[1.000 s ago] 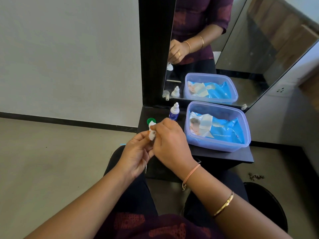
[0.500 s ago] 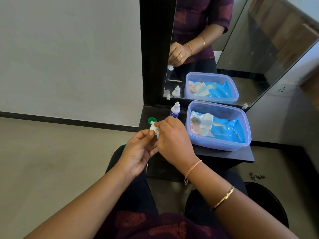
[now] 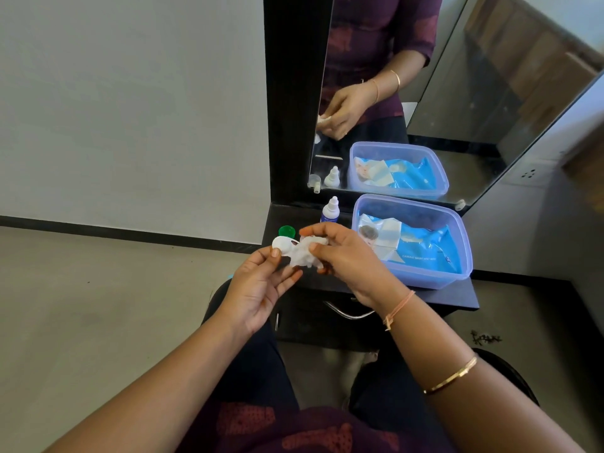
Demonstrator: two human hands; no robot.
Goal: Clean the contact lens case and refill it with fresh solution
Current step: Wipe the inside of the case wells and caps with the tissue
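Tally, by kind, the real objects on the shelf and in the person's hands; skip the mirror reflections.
Solution bottle: 1
Green cap: 1
Lens case: 1
Tissue: 1
Plastic tub: 1
Wipes packet: 1
Total: 6

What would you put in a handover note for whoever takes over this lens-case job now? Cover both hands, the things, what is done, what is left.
Left hand pinches the white lens case by one end.
Right hand holds a crumpled tissue against it.
Green cap lies on the black shelf; solution bottle stands upright to its right.
Done: green cap off, wiping under way.
Left: finish wiping, refill from the bottle, recap.
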